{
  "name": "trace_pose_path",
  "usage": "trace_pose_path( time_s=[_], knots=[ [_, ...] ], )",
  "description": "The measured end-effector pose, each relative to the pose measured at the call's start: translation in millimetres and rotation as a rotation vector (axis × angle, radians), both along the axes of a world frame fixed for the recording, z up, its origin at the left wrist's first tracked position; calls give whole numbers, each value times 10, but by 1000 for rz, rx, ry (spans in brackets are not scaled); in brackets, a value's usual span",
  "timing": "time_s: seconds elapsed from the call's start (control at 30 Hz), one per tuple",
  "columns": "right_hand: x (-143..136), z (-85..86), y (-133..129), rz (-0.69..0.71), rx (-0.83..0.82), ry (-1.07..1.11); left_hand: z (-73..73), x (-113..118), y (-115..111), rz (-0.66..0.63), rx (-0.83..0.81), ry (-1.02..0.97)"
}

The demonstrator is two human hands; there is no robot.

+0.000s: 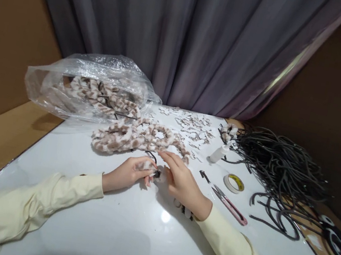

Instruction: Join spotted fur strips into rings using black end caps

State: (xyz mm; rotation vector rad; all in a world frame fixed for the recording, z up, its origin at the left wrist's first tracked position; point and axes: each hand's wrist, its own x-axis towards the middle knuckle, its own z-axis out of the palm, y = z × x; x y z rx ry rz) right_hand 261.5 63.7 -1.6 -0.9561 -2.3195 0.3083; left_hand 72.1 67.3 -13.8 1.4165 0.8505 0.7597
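Note:
My left hand (127, 173) is closed on a small brown-and-white fluffy piece (145, 165) with a dark end, at the middle of the white table. Close to its right is my right hand (180, 182), fingers stretched out and slightly curved beside the dark end; I see nothing held in it. Just beyond both hands lie more fluffy brown-and-white loops (119, 137). A short black cord (151, 155) shows behind my left fingertips. Small round items (187, 212) lie partly hidden under my right wrist.
A clear plastic bag (102, 67) with fluffy pieces is at the back left. Small cut scraps (195, 127) are scattered behind. On the right are a white bottle (218, 153), tape roll (233, 183), pink snips (231, 206), black cords (279, 164) and large scissors (339, 245).

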Motion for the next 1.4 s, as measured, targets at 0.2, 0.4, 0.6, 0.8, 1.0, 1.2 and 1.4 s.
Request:
trace_pose_path(
  time_s=[0.2,0.4,0.6,0.8,1.0,1.2,1.4],
  knots=[
    [-80,-18,-123,-3,141,27,29,4,19,127,-233,-219],
    [-133,-136,-137,-32,349,-125,-24,16,-18,94,-396,-356],
    [-109,-132,-108,-20,318,-9,87,-3,-11,27,-270,-201],
    [-52,-93,-105,36,403,78,312,-121,9,45,239,290],
    [-58,-41,-165,117,522,77,430,-235,5,-87,721,474],
    [-81,-25,-206,152,478,123,510,-270,16,-253,1011,482],
    [-85,-35,-222,184,463,164,529,-280,12,-248,1161,534]
  ],
)
